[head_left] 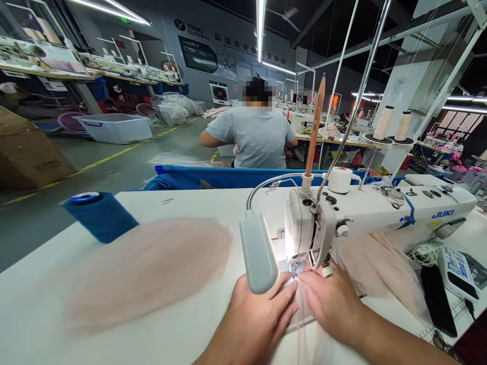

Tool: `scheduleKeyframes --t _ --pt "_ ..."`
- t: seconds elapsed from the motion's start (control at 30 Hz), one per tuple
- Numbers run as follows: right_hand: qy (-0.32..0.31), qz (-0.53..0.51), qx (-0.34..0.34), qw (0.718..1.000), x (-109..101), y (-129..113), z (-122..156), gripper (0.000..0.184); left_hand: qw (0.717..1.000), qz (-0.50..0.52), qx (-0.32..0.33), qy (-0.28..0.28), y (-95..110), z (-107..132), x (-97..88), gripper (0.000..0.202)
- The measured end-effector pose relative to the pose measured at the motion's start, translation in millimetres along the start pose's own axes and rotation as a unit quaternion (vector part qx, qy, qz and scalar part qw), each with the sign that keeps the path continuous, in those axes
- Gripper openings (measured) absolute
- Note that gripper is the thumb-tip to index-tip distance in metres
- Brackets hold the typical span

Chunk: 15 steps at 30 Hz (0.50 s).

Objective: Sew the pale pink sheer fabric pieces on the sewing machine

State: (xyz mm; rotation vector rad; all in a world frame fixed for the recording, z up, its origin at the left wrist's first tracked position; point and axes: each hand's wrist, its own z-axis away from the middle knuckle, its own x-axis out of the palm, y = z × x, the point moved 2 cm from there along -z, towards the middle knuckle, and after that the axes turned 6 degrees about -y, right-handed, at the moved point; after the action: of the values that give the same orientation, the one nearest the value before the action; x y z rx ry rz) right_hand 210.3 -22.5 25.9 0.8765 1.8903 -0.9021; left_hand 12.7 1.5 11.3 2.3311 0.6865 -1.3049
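A white sewing machine [388, 203] stands across the right half of the table. Just in front of its presser foot [293, 269], my left hand [261, 312] presses a strip of sheer pale pink fabric [302, 314] with its fingers together. From the other side, my right hand [331, 299] pinches the same fabric close to the needle area. Its fingertips are partly hidden under the machine head. The fabric trails down between my wrists. A grey lamp head [259, 253] on a bendy neck hangs over my left hand and hides part of it.
More sheer pink fabric [160, 268] lies flat on the left of the white table [125, 350], near a blue thread cone [101, 215]. Another pink heap [375, 258] sits behind my right hand, beside a black phone [437, 299]. A person [258, 137] sits ahead, back turned.
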Motion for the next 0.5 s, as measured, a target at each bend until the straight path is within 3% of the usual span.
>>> scheduleKeyframes --t 0.1,0.2,0.27,0.33,0.37,0.43,0.5 --pt "-0.015 -0.007 0.001 1.000 -1 1 1 0.028 1.000 0.005 0.005 -0.008 -2 0 -4.6 0.026" --pt "-0.025 -0.033 -0.002 0.999 -11 1 3 0.016 0.999 0.030 -0.003 -0.023 -5 7 -8.2 0.026" --pt "-0.053 -0.077 -0.018 0.995 -21 1 7 0.002 0.996 0.052 0.003 -0.071 -3 15 -8.2 0.051" --pt "-0.114 -0.127 -0.057 0.984 -31 1 12 0.026 0.992 0.053 0.000 -0.111 0 22 -6.3 0.077" --pt "-0.146 -0.143 -0.078 0.976 -35 1 14 0.037 0.991 0.046 -0.006 -0.122 2 24 -5.0 0.077" --pt "-0.189 -0.150 -0.102 0.965 -40 1 17 0.041 0.992 0.044 -0.021 -0.118 6 25 -4.3 0.051" --pt "-0.198 -0.139 -0.102 0.965 -41 0 17 0.020 0.991 0.086 -0.024 -0.100 9 21 -7.9 0.019"
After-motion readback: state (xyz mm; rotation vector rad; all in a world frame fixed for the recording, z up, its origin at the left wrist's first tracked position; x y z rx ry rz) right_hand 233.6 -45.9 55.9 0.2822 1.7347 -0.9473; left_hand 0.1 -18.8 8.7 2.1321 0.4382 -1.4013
